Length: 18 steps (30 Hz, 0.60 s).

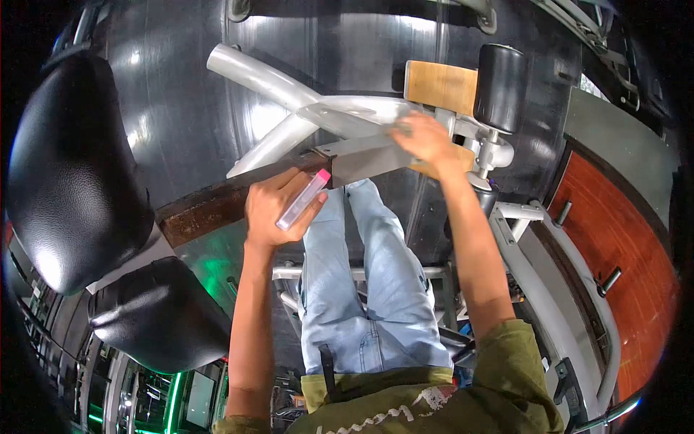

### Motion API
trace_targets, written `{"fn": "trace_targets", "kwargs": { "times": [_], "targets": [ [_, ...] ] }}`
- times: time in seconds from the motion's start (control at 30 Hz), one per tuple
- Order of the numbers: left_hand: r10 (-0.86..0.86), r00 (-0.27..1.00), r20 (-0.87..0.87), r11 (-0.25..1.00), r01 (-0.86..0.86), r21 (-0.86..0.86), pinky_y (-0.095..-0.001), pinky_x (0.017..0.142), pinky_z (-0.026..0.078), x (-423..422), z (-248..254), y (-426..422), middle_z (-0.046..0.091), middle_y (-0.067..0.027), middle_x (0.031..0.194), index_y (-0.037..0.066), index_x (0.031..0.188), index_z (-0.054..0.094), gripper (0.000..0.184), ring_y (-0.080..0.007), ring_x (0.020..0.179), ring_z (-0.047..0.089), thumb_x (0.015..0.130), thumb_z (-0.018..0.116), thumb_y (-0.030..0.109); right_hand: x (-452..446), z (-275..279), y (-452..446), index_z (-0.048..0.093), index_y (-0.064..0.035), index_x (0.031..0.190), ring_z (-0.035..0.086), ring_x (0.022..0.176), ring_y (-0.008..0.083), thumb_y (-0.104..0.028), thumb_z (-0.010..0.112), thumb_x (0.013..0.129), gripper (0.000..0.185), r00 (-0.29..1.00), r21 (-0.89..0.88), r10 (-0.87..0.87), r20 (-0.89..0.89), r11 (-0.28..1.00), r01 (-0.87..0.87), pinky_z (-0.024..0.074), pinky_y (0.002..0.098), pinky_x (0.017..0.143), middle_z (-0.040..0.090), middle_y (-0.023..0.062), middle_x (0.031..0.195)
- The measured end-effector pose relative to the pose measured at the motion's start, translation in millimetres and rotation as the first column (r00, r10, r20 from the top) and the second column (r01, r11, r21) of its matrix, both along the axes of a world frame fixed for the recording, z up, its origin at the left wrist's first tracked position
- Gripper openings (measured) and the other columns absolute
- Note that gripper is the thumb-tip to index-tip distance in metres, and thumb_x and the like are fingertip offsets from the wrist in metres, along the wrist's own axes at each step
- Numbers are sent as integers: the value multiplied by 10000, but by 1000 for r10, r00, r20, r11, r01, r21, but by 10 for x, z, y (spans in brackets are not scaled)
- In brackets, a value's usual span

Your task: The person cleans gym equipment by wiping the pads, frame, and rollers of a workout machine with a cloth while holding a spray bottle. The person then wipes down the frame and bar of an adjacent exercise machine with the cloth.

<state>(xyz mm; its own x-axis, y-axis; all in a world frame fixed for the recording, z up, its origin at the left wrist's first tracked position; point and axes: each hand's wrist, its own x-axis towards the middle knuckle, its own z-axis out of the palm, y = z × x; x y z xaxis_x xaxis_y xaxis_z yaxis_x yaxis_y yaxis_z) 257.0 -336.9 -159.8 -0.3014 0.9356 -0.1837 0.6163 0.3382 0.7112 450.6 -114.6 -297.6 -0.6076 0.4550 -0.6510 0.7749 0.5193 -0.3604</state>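
Note:
My left hand (269,210) is closed around a slim clear plastic bottle with a pink cap (303,201), which slants up to the right. Its knuckles lie against a dark brown, worn bar (217,206) of a gym machine. Farther right, my right hand (426,139) is on the light grey metal beam (369,155) that continues from the bar. The right fingers are curled and blurred by motion; a greyish patch shows at their tips, but what it is cannot be made out.
Black padded seats (69,173) stand at the left. Beyond the beam are crossing silver tubes (267,76), a wooden footplate (441,85) and a black roller pad (501,87). A reddish-brown panel with pegs (614,267) is at the right. Below the beam are my legs in light jeans (369,289).

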Motion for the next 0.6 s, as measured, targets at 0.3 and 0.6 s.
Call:
{"fn": "trace_targets", "kwargs": {
  "times": [0.3, 0.6],
  "targets": [
    [-37, 998, -52, 999, 37, -1, -406, 502, 439, -9, 9, 13, 537, -96, 671, 69, 754, 629, 198, -323, 557, 563, 719, 720, 241, -151, 155, -424, 696, -84, 1165, 555, 1237, 358, -528, 593, 902, 527, 924, -165, -126, -361, 984, 70, 419, 419, 1063, 572, 189, 1360],
    [-72, 995, -73, 997, 70, -27, -414, 503, 430, -21, -16, -1, 533, -114, 683, 57, 748, 613, 227, -347, 571, 556, 717, 723, 253, 273, -101, 205, 698, -142, 1184, 585, 1202, 318, -567, 583, 860, 547, 926, -25, -321, 198, 943, 332, 477, 412, 1003, 625, 88, 1308]
  ]
}}
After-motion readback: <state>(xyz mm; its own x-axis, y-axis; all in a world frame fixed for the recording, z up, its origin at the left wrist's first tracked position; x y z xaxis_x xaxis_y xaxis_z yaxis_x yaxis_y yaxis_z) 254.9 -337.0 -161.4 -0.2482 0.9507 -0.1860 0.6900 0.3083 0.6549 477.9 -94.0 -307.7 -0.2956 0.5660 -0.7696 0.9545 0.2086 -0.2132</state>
